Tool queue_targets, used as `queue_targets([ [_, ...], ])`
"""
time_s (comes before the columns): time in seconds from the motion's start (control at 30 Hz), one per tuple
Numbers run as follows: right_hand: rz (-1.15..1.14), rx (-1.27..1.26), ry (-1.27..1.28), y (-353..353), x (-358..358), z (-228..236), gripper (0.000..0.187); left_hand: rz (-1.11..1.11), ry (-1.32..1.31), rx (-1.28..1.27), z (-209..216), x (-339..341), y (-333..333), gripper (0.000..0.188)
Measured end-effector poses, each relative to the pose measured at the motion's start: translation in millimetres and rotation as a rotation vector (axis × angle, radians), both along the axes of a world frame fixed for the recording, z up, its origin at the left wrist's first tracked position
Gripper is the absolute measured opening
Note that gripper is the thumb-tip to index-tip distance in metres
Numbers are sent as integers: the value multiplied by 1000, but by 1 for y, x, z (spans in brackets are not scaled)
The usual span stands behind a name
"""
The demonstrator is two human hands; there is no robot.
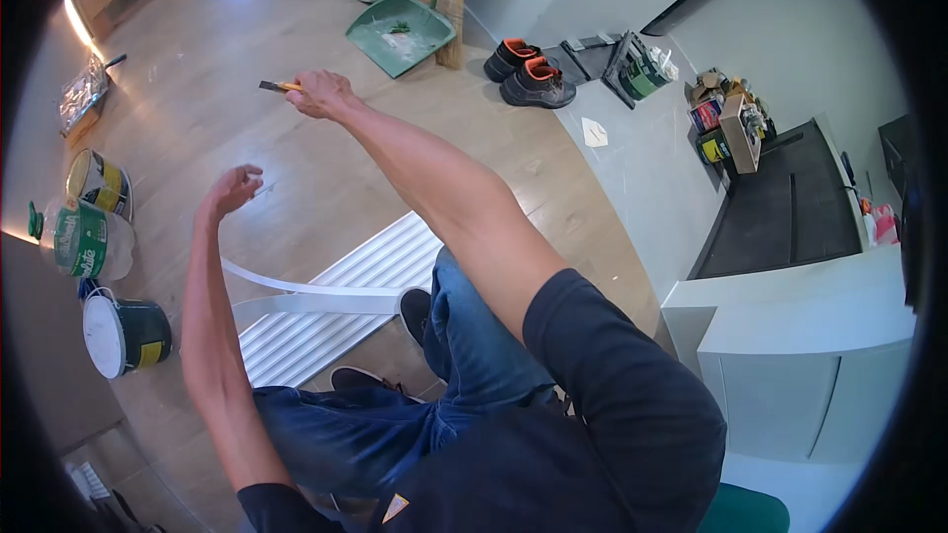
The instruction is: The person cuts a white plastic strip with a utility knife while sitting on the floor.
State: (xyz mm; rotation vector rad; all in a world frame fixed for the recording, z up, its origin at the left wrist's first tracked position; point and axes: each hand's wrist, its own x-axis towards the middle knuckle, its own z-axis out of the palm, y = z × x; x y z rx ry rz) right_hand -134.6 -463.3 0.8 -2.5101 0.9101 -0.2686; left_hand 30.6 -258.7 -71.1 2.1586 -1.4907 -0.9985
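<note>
My right hand (pixel 321 95) is stretched out over the floor and closed around a small tool (pixel 280 87) with an orange handle and a dark flat tip; its exact kind is too small to tell. To the left and nearer, my left hand (pixel 237 188) hovers with loosely bent fingers apart and no clear object in it. Below the hands a white ribbed panel (pixel 367 262) lies slantwise on the floor. Across it run two long white strips, one curved (pixel 281 284) and one flat and wider (pixel 326 304), both reaching my shoe (pixel 414 314).
Buckets (pixel 126 336) and a large plastic bottle (pixel 87 240) line the left side. A green dustpan (pixel 400 37) and a broom (pixel 450 20) are beyond my right hand. Dark shoes (pixel 533 82) sit by the wall. A white cabinet (pixel 790 375) stands at right.
</note>
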Motion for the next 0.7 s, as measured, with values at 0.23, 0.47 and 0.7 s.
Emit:
queue_targets([
  [0.23, 21, -5, 16, -2, 5, -5, 35, 114, 24, 98, -37, 50, 53, 37],
  [0.47, 176, 8, 82, 28, 41, -13, 40, 231, 109, 72, -19, 60, 98, 45],
  [0.7, 133, 60, 71, 33, 44, -2, 41, 270, 153, 118, -8, 64, 99, 45],
])
